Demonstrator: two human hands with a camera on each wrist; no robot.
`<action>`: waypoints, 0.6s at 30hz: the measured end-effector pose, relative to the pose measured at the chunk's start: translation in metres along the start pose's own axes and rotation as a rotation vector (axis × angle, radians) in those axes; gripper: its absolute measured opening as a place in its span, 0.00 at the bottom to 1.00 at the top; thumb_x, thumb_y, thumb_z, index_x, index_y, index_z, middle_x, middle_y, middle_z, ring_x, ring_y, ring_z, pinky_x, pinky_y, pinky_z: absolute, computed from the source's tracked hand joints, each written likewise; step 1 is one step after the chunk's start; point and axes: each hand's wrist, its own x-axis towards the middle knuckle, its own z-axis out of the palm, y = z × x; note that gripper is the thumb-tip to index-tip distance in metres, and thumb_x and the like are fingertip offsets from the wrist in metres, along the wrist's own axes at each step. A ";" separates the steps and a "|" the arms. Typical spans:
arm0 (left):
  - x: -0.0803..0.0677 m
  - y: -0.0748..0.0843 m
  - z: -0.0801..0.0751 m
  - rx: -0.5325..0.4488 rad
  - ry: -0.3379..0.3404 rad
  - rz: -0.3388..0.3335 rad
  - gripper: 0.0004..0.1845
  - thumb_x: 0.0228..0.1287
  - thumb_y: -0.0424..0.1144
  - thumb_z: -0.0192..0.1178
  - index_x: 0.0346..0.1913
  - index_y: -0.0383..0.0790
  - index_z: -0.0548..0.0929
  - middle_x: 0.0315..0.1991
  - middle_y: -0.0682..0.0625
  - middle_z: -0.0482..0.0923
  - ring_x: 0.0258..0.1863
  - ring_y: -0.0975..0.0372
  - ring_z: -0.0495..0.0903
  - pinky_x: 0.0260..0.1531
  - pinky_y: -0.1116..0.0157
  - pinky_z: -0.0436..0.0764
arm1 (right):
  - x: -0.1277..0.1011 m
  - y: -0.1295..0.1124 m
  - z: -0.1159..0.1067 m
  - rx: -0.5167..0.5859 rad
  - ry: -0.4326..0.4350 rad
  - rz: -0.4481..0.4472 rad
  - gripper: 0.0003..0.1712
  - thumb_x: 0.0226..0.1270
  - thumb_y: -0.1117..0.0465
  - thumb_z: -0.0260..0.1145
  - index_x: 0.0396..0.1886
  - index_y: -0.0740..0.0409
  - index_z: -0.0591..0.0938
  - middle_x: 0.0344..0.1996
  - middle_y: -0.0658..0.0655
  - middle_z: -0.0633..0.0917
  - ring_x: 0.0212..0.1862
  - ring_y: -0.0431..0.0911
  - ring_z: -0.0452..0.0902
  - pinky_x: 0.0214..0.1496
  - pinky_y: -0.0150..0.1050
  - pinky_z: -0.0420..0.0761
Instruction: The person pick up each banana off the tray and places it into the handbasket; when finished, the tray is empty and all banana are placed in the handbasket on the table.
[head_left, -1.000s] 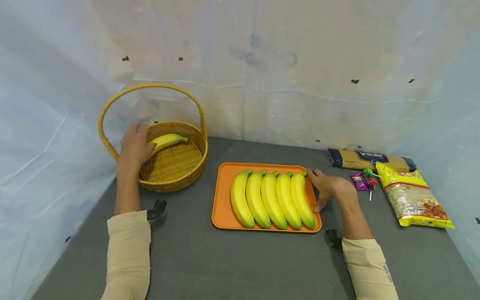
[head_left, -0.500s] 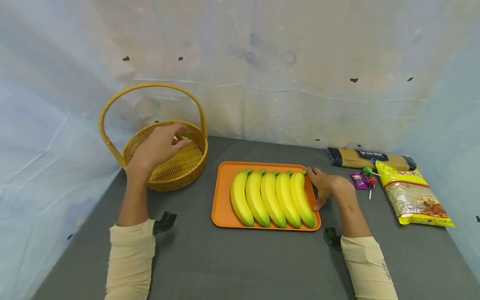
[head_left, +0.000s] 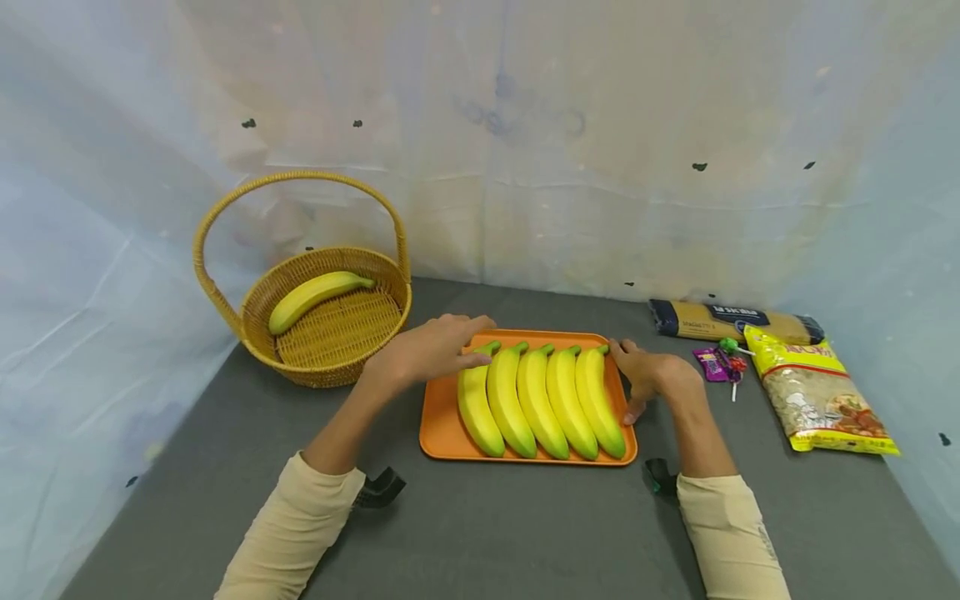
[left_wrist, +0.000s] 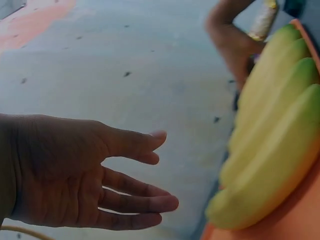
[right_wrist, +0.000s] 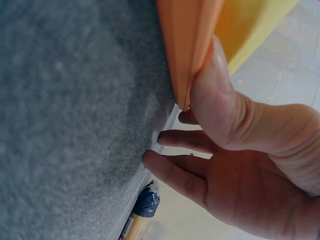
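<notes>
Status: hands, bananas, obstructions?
Left hand empty, near five bananas on tray. Right hand touching tray's right edge. One banana in basket. No obstruction visible.

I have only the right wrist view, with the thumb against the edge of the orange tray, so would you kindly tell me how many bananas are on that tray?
Observer: Five bananas lie side by side on the orange tray.
Operator: Thank you; where is the left hand, which my view does not show?
Observer: The left hand is at the far left corner of the tray, by the leftmost banana, and holds nothing.
Operator: Would you also tell me whether any banana lies off the tray?
Observer: Yes, a single banana lies inside the wicker basket.
</notes>
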 end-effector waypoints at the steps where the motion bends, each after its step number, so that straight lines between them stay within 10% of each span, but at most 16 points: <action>1: 0.003 0.001 0.004 0.001 -0.025 -0.015 0.32 0.80 0.51 0.57 0.80 0.44 0.65 0.71 0.42 0.76 0.67 0.48 0.79 0.64 0.49 0.81 | 0.001 -0.001 0.000 -0.002 0.002 0.000 0.83 0.46 0.47 0.85 0.85 0.66 0.36 0.83 0.76 0.38 0.84 0.72 0.38 0.78 0.73 0.57; 8: 0.021 -0.003 0.031 -0.044 -0.162 -0.193 0.45 0.78 0.60 0.56 0.86 0.48 0.49 0.84 0.37 0.54 0.81 0.43 0.62 0.74 0.41 0.70 | 0.004 -0.001 -0.001 -0.012 0.002 -0.011 0.83 0.47 0.48 0.85 0.85 0.68 0.36 0.82 0.77 0.38 0.84 0.73 0.39 0.78 0.73 0.57; 18: 0.031 -0.011 0.048 0.015 -0.234 -0.260 0.51 0.72 0.66 0.58 0.86 0.50 0.47 0.84 0.36 0.54 0.81 0.43 0.62 0.74 0.41 0.71 | 0.003 0.000 0.000 -0.017 -0.002 -0.010 0.82 0.47 0.49 0.86 0.84 0.69 0.36 0.82 0.78 0.38 0.83 0.73 0.38 0.79 0.73 0.56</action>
